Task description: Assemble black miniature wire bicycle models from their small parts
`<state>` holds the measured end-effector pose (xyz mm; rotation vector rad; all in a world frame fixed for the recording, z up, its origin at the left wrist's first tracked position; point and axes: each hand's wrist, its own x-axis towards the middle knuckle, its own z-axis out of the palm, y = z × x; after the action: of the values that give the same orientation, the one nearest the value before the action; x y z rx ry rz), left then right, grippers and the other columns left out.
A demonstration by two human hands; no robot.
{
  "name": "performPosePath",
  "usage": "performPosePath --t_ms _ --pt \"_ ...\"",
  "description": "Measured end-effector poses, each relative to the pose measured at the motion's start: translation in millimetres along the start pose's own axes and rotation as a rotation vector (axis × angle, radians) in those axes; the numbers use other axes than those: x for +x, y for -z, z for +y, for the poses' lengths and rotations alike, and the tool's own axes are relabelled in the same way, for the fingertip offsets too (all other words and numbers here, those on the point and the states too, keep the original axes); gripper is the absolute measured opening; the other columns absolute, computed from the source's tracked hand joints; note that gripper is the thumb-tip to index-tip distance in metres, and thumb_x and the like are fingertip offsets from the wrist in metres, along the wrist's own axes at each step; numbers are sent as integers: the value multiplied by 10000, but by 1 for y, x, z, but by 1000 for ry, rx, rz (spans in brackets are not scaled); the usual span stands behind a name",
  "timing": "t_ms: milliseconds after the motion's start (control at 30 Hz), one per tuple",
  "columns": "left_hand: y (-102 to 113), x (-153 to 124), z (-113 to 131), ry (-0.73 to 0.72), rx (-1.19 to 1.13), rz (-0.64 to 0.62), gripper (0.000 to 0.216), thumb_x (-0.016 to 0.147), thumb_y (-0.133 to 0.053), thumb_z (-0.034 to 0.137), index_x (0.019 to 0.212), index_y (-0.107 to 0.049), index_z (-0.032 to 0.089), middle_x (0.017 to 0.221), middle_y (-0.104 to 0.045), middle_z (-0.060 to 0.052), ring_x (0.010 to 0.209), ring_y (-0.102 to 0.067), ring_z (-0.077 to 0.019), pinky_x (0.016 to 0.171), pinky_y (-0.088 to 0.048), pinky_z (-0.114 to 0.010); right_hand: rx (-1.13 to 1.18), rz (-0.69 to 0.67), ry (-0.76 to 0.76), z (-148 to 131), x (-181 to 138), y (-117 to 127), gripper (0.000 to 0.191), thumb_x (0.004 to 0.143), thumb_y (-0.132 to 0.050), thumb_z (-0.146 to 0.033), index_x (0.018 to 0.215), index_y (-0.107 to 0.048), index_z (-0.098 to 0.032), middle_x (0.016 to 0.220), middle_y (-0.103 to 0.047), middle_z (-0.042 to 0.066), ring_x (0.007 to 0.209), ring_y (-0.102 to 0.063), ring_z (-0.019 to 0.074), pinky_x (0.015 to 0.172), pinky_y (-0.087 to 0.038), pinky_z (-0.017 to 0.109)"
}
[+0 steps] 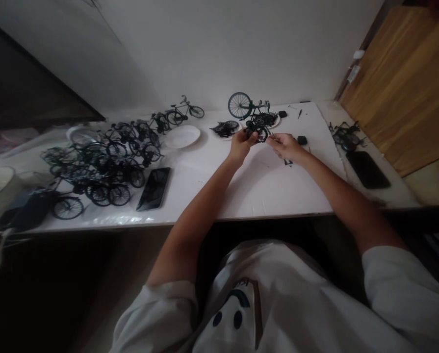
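Above the white tabletop, my left hand is closed around a small black model bicycle, its wheel facing right. My right hand is pinched close to that wheel; what lies between its fingertips is too small to make out. Just behind them, a larger bicycle model with a big spoked wheel stands upside down or tilted. Dark small parts lie in a dish near it, and more parts with a wheel sit to the left. A small dark piece lies under my right hand.
Many finished-looking model bicycles crowd the left side; one stands apart by the wall. A white plate and a phone lie nearer. Another dark phone-like slab and a black model are at right, beside a wooden board.
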<state>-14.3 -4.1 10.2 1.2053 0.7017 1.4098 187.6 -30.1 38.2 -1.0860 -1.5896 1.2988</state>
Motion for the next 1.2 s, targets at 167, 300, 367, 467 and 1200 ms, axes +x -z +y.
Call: performPosePath --t_ms 167,300,367,467,1200 --pt "2 2 -4 -33 -14 -37 579 670 -1024 592 959 -716 196 1002 -796 -58 916 -758 -169 973 -646 -367 87 33 -9 -7 -5 -4 465 971 -827 -588 834 -568 -227 490 -371 -114 433 -265 71 395 -247 203" --pt "4 3 -6 -58 -5 -58 595 680 -1009 633 966 -719 199 1002 -794 -57 907 -757 -165 960 -651 -362 175 62 -25 -11 -6 -7 545 973 -836 -562 716 -483 -235 506 -331 -112 446 -251 57 390 -233 195" --pt "4 4 -8 -77 -1 -72 585 694 -1004 631 973 -719 204 1005 -792 -51 910 -757 -165 964 -656 -366 228 59 -45 -10 -6 -7 580 965 -849 -549 689 -445 -238 528 -311 -115 453 -236 50 389 -220 197" --pt "4 5 -10 -109 17 -88 547 742 -988 608 987 -715 203 1002 -786 -50 918 -759 -168 966 -660 -373 286 49 -91 -9 -4 -5 607 923 -888 -560 695 -426 -239 557 -301 -118 463 -218 45 389 -198 198" --pt "3 12 -27 -237 66 -25 579 768 -945 670 968 -692 190 965 -762 -53 881 -748 -171 911 -663 -378 338 262 -81 -13 -9 -16 371 756 -1044 -336 776 -720 -156 564 -487 -85 424 -260 17 366 -154 210"
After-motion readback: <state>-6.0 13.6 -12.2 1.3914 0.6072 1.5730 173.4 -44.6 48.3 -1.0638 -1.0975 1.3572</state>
